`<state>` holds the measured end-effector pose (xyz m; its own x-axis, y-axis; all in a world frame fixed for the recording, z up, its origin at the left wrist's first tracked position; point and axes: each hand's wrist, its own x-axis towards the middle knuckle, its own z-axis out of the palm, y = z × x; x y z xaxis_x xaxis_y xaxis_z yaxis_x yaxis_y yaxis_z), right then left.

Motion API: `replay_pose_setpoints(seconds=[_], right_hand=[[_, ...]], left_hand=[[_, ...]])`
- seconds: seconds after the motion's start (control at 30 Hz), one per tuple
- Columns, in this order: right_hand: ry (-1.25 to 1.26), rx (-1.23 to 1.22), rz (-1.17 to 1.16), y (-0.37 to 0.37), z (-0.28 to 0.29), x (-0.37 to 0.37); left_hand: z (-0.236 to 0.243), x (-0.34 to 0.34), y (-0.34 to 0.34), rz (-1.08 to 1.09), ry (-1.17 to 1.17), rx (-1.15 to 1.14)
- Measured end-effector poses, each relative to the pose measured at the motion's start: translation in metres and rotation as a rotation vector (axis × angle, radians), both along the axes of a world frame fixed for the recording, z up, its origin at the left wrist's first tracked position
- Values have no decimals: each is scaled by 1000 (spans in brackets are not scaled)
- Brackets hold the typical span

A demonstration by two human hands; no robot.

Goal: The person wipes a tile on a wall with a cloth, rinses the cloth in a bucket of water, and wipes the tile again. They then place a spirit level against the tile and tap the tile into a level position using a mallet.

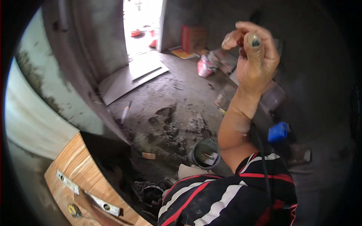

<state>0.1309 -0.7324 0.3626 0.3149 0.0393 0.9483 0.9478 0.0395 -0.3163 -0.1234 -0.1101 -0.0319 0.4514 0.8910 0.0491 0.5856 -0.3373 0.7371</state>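
My right hand (252,56) is raised at the upper right, fingers loosely curled and apart, with no held item visible. A dark patch marks its thumbnail. At the lower left my left hand (85,199) is closed over a silver spirit level (103,205), its fingertips hard to make out. The level lies along a wood-grain panel (75,158), and a yellow tape measure (74,210) sits just below it.
A bucket (196,150) with tools stands on the dusty floor (166,98). Behind are a doorway (141,19), a pale slab (117,83), a red box (192,39), bags (205,66) and a blue container (277,132). A pale wall (37,105) borders the left.
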Motion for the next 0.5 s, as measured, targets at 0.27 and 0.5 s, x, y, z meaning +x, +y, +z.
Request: replay_pose_setpoints(seconds=[0.27, 0.5], right_hand=[[172, -457, -422, -152, -1, -53], [556, -729, -570, -315, -27, -133]], left_hand=[[-6, 6, 42, -80, 538, 313], [126, 20, -159, -357, -101, 624]])
